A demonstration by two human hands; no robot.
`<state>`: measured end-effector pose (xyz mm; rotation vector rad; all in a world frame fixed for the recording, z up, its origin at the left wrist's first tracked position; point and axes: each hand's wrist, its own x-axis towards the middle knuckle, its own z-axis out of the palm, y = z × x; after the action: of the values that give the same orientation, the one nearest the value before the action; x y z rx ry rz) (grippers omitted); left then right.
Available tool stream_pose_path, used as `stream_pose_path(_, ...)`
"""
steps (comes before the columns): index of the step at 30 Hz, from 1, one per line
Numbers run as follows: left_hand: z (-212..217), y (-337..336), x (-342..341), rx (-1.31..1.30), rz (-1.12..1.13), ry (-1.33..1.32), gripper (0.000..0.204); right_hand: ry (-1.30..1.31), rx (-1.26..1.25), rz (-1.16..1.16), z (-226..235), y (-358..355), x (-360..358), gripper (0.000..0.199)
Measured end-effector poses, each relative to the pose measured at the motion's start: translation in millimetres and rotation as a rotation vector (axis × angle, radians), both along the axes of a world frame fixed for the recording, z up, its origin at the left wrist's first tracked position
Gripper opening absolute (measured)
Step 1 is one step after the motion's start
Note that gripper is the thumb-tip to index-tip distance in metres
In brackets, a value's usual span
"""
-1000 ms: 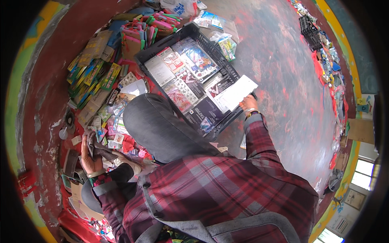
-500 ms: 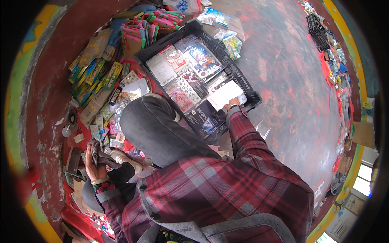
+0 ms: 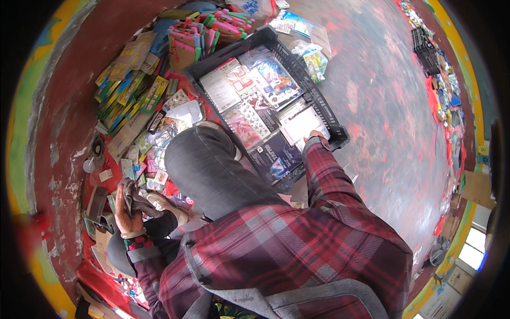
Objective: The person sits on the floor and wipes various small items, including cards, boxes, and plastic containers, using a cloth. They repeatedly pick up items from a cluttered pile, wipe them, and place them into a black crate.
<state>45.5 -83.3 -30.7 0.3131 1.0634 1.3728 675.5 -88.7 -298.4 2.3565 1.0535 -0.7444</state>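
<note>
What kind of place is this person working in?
Probably a floor-level stall or storeroom for stationery and small packaged goods: a black plastic crate filled with flat packets, heaps of colourful packets along a red wall, and more goods lining the paint-stained concrete floor.

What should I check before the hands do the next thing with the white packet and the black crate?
1. White packet inside the black crate: ok, it lies flat on the other packets.
2. Right hand on the packet: ok, it rests at the packet's near edge; whether the fingers grip it, cannot tell.
3. Left hand free: not ok, it holds a dark cloth.
4. Room in the crate: not ok, flat packets cover nearly all of its floor.
5. Floor beside the crate on the left: not ok, a pile of coloured packets crowds it.
</note>
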Motion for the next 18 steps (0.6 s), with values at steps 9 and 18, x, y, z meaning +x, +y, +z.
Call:
stream_pose_path(9,98.4,-58.6,-90.8,0.426,0.256,0.205,0.049,1.075,0.777,-0.922,44.2,77.7,-84.9,0.025)
stream_pose_path(18,45.5,-300.0,-181.0,0.064,0.657,0.689,0.028,1.462,0.855,0.236,328.4,189.8,-357.6,0.027)
